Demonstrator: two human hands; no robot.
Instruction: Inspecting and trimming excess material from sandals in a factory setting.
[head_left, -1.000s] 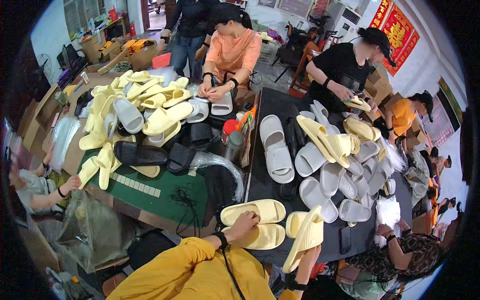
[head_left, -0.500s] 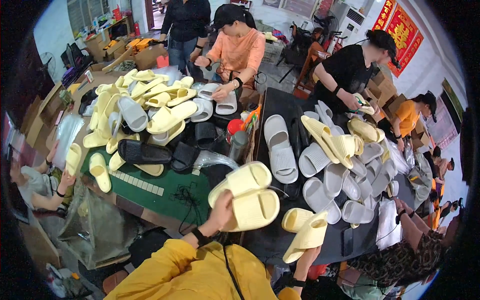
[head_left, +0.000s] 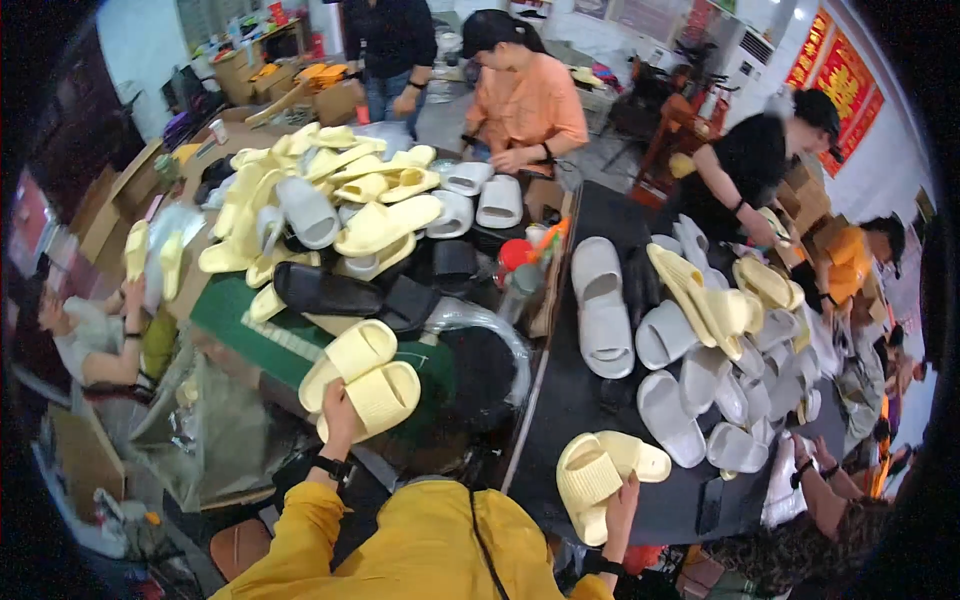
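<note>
Fingers of the left hand (head_left: 338, 412) clamp a pair of yellow slippers (head_left: 362, 378), soles together, raised over the green mat (head_left: 245, 325). Right hand (head_left: 622, 497) grips another yellow pair (head_left: 600, 470) at the black table (head_left: 575, 390) edge. Beyond, mixed slippers heap (head_left: 330, 200).

- Black-topped counter (head_left: 560, 420): bearing loose grey foam slides (head_left: 602, 305) and pale yellow foam slides (head_left: 700, 295).
- Green cutting mat (head_left: 245, 325) beside it: under a heap of yellow slides (head_left: 345, 195), plus flat black slides (head_left: 325, 290).
</note>
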